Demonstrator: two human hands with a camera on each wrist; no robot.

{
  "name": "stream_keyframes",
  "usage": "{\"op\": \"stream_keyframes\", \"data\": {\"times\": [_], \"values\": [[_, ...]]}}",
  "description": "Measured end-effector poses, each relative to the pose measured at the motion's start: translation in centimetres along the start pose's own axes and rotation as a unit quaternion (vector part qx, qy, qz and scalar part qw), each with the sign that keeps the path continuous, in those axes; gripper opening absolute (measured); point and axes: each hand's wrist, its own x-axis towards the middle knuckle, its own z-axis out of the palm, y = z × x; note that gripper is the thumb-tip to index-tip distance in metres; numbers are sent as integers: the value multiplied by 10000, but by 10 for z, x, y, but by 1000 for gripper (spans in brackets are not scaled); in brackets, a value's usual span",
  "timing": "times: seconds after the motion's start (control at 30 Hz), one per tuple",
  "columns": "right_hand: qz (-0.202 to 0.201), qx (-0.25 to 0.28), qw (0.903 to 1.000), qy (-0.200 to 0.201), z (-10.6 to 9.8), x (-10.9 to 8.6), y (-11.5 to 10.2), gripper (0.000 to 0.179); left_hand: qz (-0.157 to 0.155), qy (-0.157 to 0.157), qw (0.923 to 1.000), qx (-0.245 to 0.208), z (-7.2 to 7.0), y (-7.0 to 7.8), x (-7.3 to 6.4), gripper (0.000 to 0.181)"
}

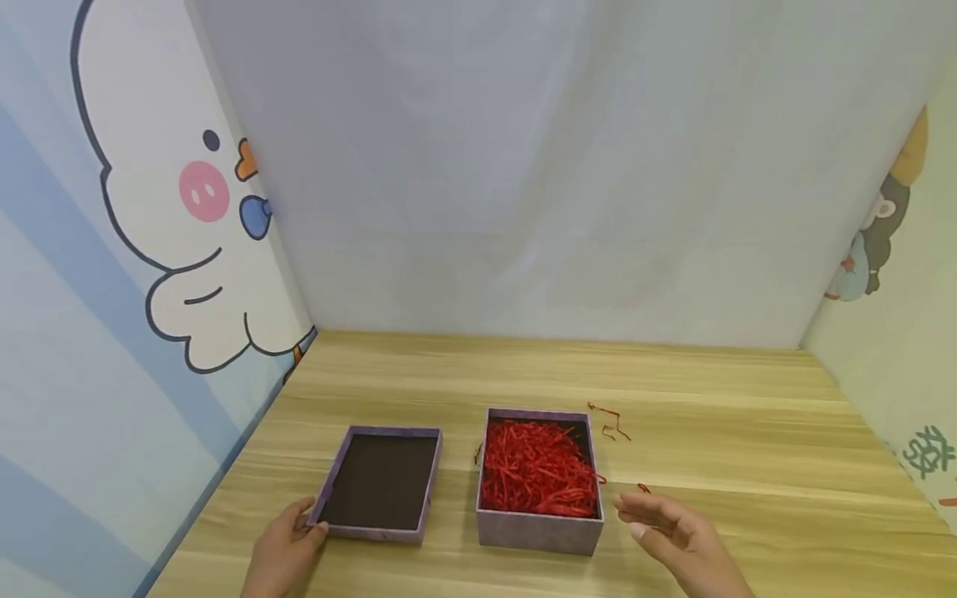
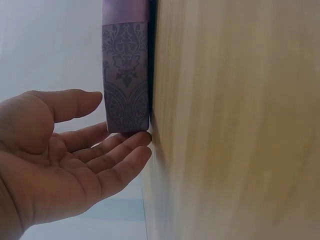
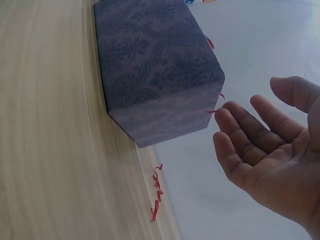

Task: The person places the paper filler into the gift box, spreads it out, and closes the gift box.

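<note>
Landmark = deep purple patterned square box, looks like cardboard (image 1: 538, 532), on the pale wood-grain table (image 1: 695, 374); L/R = person's own.

Grip, L hand (image 1: 286, 548): to L of box, at near-L corner of the shallow purple square lid w/ dark inside (image 1: 374, 533). Fingers relaxed, slightly bent, a bit apart; fingertips at the lid's corner, low by the table. Thumb held well off the fingers, tip at the lid's rim; from where I stand can't tell if it presses. Lid lies flat, hollow side up, L of box w/ a gap between. L wrist view: lid's outer side has dark scroll pattern + plain lilac band.

Grip, R hand (image 1: 684, 536): just R of box, near its near-R corner. Fingers loosely bent, thumb apart from them, nothing held. Fingertips face box wall, approx. rim ht. R wrist view: red strand pokes from box close to fingertips; contact w/ strand can't tell.

Box: betw. lid and R hand, upright, top uncovered. Inside: tangled red paper-like shred (image 1: 534, 469), dark interior visible at far-R corner; one strand hangs over R wall. Few loose red strands (image 1: 617, 425) on table, R of box.
</note>
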Motion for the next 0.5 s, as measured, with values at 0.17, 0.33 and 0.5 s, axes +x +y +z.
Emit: {"op": "stream_keyframes", "data": {"times": [0.17, 0.33, 0.5], "values": [[-311, -12, 9994, -181, 10, 7, -4, 34, -101, -173, 9998, 31, 0, 0, 2, 46], [-391, -154, 9991, 23, 17, 13, -8, 30, -118, -286, 9995, 70, -1, 0, 2, 46], [-248, -229, 9987, 390, 20, 24, -12, 30, -197, -376, 9991, 47, -3, 0, 4, 47]]}}
